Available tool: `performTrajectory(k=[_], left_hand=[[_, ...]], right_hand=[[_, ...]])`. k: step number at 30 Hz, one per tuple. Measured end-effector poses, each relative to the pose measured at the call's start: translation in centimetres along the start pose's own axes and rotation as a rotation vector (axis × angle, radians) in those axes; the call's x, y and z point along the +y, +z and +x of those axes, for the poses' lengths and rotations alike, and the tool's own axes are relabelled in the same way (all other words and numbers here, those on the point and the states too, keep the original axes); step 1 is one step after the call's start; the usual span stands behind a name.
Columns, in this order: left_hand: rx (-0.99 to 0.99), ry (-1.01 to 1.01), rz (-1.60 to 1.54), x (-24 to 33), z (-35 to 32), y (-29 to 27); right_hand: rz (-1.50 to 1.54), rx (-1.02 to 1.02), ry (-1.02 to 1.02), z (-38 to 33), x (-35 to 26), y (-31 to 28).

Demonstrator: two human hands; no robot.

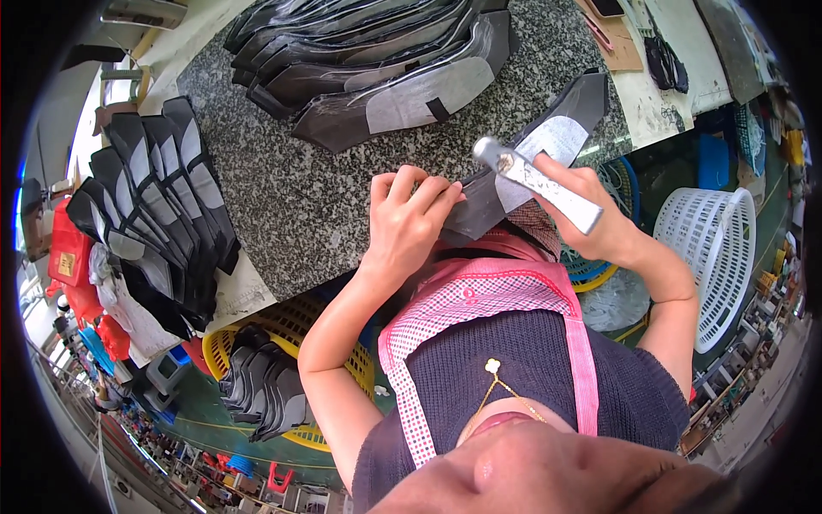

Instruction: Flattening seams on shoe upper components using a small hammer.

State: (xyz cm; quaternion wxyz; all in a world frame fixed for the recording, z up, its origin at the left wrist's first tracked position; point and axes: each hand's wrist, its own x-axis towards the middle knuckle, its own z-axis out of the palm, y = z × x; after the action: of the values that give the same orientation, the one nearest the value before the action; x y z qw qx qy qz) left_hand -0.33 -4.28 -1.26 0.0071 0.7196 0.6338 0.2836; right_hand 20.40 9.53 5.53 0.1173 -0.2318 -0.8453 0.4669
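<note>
A dark curved panel (589, 101) with a light grey patch lies at the near right edge of the speckled stone slab (295, 193). My left hand (409, 218) is closed on the panel's near left edge, its fingers bent in a pinch. In my right hand (591, 210) is a hammer, its worn metal head (548, 188) held above the panel. The hammer's round face points to the far left, and its handle is mostly hidden by my hand. The right thumb rests near the grey patch.
Stacked dark panels (402, 94) lie at the slab's far side. More overlapping panels (158, 184) are at left. A yellow basket (334, 330) with panels stands below the table, a white basket (706, 257) at right. A phone-like pink-edged object (597, 32) lies far right.
</note>
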Motion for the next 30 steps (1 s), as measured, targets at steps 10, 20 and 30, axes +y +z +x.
performTrajectory(k=[10, 20, 30], left_hand=[[0.065, -0.344, -0.227, 0.1, -1.4, 0.2], [-0.001, -0.083, 0.109, 1.4, -1.9, -0.1], [-0.017, -0.008, 0.24, 1.9, -2.1, 0.5]], right_hand=[[-0.009, -0.234, 0.155, -0.5, 2.1, 1.9], [0.011, -0.225, 0.186, 0.7, 0.8, 1.9], [0.031, -0.184, 0.029, 0.8, 0.9, 2.4]])
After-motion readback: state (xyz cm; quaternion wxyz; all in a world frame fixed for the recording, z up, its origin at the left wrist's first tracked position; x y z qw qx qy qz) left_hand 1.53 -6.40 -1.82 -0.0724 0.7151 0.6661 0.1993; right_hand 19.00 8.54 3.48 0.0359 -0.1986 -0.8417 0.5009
